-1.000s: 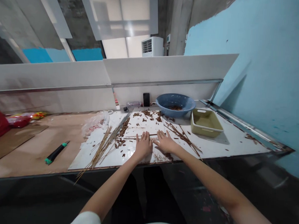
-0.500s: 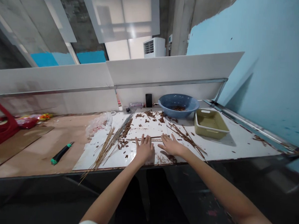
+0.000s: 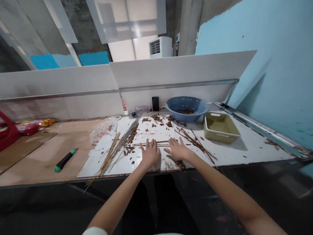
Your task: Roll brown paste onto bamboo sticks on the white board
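Across the white worktop (image 3: 232,152), the left hand (image 3: 150,155) and right hand (image 3: 179,151) reach palm-down, fingers spread. Thin brown sticks (image 3: 162,142) lie at their fingers, long axis running left to right, roughly parallel to the front edge.

Behind blue basin (image 3: 177,114), perhaps scant room

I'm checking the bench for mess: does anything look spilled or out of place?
Yes. Brown fragments are scattered over the white board, though similar pieces lie inside the blue basin. Some pale thin sticks jut past the front edge of the bench, looking easy to knock off.
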Motion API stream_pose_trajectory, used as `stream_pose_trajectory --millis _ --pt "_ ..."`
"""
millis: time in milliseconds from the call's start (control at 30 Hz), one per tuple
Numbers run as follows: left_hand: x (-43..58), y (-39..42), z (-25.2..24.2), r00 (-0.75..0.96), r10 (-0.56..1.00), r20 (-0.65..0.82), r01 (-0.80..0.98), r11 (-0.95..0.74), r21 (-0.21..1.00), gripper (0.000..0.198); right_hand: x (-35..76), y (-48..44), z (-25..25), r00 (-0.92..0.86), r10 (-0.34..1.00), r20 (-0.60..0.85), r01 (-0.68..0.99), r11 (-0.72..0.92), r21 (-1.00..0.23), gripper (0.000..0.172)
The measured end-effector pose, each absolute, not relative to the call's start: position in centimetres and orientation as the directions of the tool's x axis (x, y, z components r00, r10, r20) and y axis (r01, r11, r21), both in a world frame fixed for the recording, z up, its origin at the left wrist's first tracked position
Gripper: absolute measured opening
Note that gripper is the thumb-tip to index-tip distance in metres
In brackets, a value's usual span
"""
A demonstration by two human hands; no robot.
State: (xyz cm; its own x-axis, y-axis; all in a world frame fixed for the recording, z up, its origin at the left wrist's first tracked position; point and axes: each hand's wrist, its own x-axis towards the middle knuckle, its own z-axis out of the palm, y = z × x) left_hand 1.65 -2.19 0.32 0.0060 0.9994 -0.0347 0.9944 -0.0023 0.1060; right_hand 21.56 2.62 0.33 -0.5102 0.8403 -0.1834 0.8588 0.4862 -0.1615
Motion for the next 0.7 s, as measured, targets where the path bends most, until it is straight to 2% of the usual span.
stream_pose_trajectory --millis 133,367,533,700 --pt "1.7 -0.8 1.4 -0.039 0.997 -0.064 0.991 0.047 0.125 0.071 20.7 3.9 1.9 -0.439 0.872 -0.218 0.898 0.423 -0.117 0.088" --pt "0.3 -2.1 0.4 0.030 0.997 -0.078 0.999 -0.027 0.040 0.069 20.9 2.0 0.4 -0.458 0.863 -0.213 0.889 0.442 -0.121 0.104" --pt "1.3 -0.1 2.4 -0.052 0.995 -0.080 0.993 0.060 0.101 0.070 20.2 3.8 1.9 -0.408 0.882 -0.237 0.913 0.391 -0.118 0.098" --pt "1.6 -2.2 1.0 -0.024 1.000 0.002 0.995 0.024 0.094 0.071 21.4 1.2 0.4 -0.468 0.866 -0.176 0.883 0.450 -0.136 0.097"
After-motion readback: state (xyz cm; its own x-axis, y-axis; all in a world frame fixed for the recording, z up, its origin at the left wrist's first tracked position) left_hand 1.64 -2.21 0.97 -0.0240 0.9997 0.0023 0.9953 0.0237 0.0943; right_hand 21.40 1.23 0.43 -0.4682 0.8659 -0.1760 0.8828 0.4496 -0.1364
